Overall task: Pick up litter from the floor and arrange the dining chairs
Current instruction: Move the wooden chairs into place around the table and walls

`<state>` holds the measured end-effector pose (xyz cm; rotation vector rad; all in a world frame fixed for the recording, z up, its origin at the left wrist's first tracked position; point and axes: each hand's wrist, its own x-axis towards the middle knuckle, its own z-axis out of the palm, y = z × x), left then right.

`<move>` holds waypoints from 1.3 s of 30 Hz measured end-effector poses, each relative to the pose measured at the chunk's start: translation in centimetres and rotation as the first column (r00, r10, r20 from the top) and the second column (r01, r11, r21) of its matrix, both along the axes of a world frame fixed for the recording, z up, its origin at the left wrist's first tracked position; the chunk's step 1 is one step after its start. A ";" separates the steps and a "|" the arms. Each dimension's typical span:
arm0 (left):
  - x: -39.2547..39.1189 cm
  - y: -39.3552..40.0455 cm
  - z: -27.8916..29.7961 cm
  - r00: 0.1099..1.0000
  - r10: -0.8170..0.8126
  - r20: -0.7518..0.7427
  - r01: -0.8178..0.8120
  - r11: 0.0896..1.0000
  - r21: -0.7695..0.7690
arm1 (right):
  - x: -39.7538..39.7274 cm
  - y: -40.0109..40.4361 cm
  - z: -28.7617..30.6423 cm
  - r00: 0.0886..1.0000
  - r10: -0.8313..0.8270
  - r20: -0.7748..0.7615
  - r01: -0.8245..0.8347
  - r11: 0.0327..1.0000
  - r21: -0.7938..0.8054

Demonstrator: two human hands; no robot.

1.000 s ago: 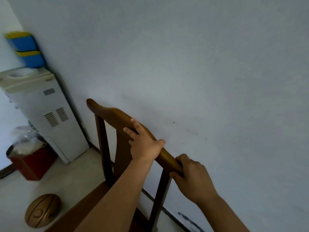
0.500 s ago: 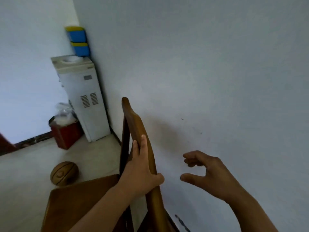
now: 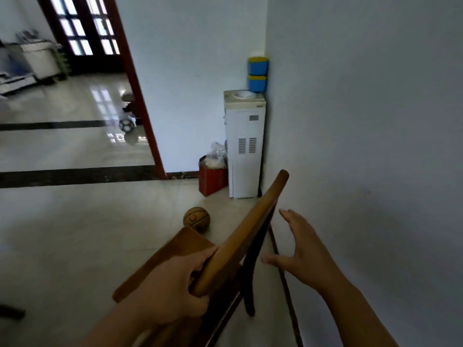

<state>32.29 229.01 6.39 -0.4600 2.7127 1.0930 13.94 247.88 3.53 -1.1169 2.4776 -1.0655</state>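
Left hand [image 3: 172, 284] grips top rail of wooden dining chair [image 3: 240, 236]; right hand [image 3: 304, 254] open, fingers spread, off the chair, beside wall [image 3: 363, 146]. Chair sits along wall, near basketball [image 3: 196, 217] and water dispenser [image 3: 244, 144]. Likely mid-arranging; no litter visible.

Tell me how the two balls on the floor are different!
The brown ball looks like a basketball, all one brown colour with dark lines; the black-and-white ball is patched like a football. The brown ball lies in this room, close to the wooden chair; the black-and-white ball lies past the doorway in the next room. The brown ball looks bigger, being nearer. Both are round and rest on the floor.
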 end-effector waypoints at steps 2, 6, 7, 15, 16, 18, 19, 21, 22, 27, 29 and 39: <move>3.3 -1.8 0.2 0.997 0.080 0.012 -0.080 0.997 -0.001 | 0.9 -1.9 0.1 1.000 0.030 0.004 -0.030 0.999 -0.012; 9.5 -4.6 0.2 0.956 0.291 0.044 -0.290 0.957 -0.024 | 3.4 -5.5 -0.4 0.997 0.061 0.048 -0.061 0.998 -0.005; 10.8 -4.9 0.0 0.944 0.326 0.047 -0.323 0.945 -0.057 | 4.1 -6.4 -0.7 0.996 0.065 0.055 -0.065 0.998 0.000; 15.0 -4.6 -1.4 0.895 0.426 0.137 -0.378 0.884 -0.275 | 6.3 -9.3 -1.9 0.993 0.088 -0.073 -0.082 0.993 0.087; 14.9 -4.4 -1.5 0.892 0.433 0.132 -0.387 0.880 -0.277 | 6.0 -9.3 -1.9 0.992 0.095 -0.083 -0.088 0.992 0.091; 15.0 -4.1 -1.5 0.876 0.462 0.137 -0.409 0.864 -0.295 | 5.6 -9.8 -2.0 0.986 0.125 -0.107 -0.115 0.989 0.094; 15.1 -3.9 -1.6 0.870 0.473 0.141 -0.417 0.856 -0.305 | 5.4 -10.0 -2.1 0.984 0.144 -0.106 -0.135 0.987 0.088; 15.2 -3.2 -1.7 0.851 0.499 0.162 -0.433 0.843 -0.319 | 5.1 -10.7 -2.1 0.978 0.191 -0.081 -0.185 0.980 0.072; 15.4 -2.9 -1.6 0.839 0.517 0.170 -0.450 0.835 -0.317 | 5.0 -11.1 -2.0 0.973 0.218 -0.071 -0.214 0.975 0.063; 16.8 -0.9 -1.2 0.733 0.646 0.211 -0.593 0.760 -0.266 | 5.5 -15.2 -0.7 0.900 0.435 -0.034 -0.433 0.900 0.041; 17.5 -0.1 -1.3 0.672 0.708 0.218 -0.669 0.706 -0.233 | 5.8 -17.7 -0.3 0.839 0.542 -0.039 -0.541 0.840 0.036; 20.2 3.5 -1.3 0.356 0.911 0.208 -0.926 0.374 -0.057 | 11.4 -28.7 1.3 0.494 0.868 -0.049 -0.867 0.496 0.052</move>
